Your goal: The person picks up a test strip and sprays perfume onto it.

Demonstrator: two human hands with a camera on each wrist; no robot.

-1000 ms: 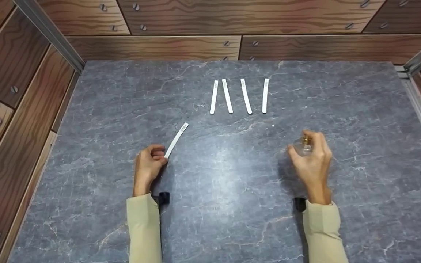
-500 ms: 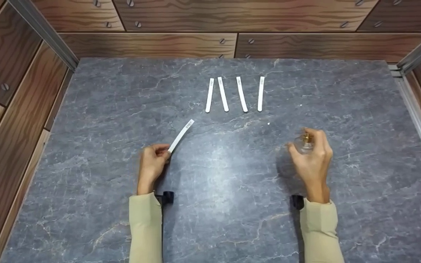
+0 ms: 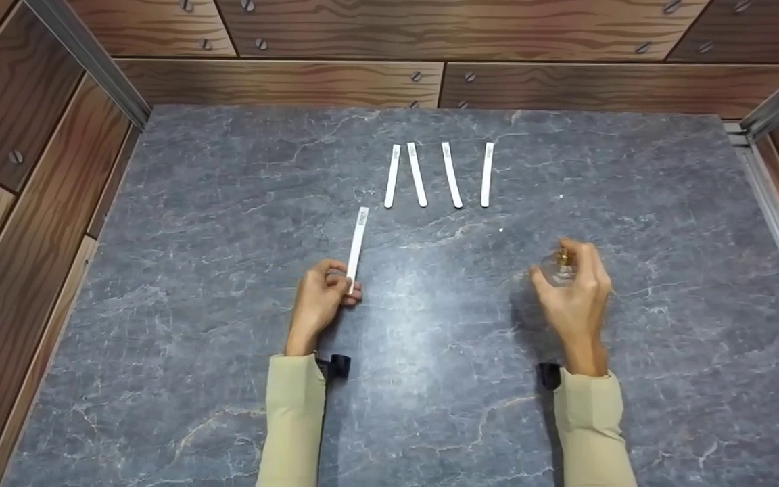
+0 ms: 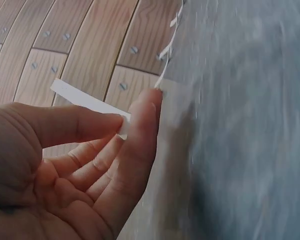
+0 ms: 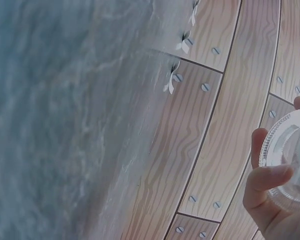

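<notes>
My left hand (image 3: 320, 297) pinches the lower end of a white paper strip (image 3: 358, 247) between thumb and finger. The strip points away from me, with small print at its far end. In the left wrist view the pinched strip (image 4: 85, 100) sticks out past the thumb. My right hand (image 3: 580, 294) grips a small clear glass perfume bottle (image 3: 557, 272) with a gold-coloured neck, its fingers curled round it. The bottle's round ridged base (image 5: 275, 145) faces the right wrist camera. Part of the bottle is hidden by the hand.
Several more white strips (image 3: 452, 176) lie in a row at the back of the grey marbled table (image 3: 227, 203). Wood-patterned walls (image 3: 295, 84) stand behind and to the sides, with metal rails at the corners.
My left hand has moved to the right and slightly forward with the strip, which has turned from slanting right to nearly straight ahead. The right hand stays almost in place with the bottle.
</notes>
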